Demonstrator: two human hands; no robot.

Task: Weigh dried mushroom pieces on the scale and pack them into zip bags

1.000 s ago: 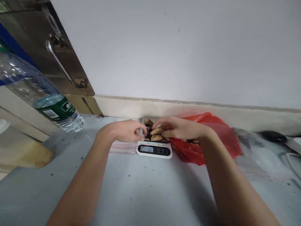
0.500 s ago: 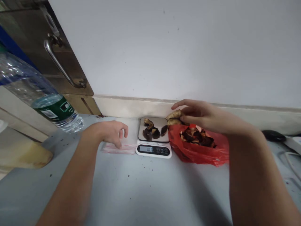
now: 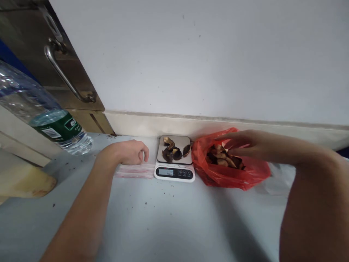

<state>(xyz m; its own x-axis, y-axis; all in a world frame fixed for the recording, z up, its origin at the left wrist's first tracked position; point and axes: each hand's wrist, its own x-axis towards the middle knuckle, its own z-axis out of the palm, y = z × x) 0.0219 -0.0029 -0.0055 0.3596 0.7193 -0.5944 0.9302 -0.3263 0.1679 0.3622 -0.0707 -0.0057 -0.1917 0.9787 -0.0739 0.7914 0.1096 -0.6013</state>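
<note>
My left hand (image 3: 133, 153) rests with loosely curled fingers at the clear zip bags (image 3: 136, 171), and nothing shows in its grip. To its right stands a small digital scale (image 3: 174, 173), whose display seems to read 10.9. Several brown, curled dried pieces (image 3: 169, 154) lie on the scale's plate. My right hand (image 3: 240, 143) reaches over the mouth of a red plastic bag (image 3: 218, 178), thumb and fingers apart. Just below its fingertips, more dried slices (image 3: 223, 158) fill the bag. Some of that hand's fingertips are hidden.
A clear water bottle (image 3: 57, 127) with a green label tilts at the left. Beneath it is a pale yellowish container (image 3: 27, 180). A white wall (image 3: 204, 65) rises behind the table (image 3: 163, 225), and a metal door handle (image 3: 64, 76) is at upper left. Dark crumbs dot the tabletop.
My right hand has moved down and right from beside the scale into the bag's opening; pale pieces now lie in the bag. My left fingers have curled in. The reading rose slightly.
</note>
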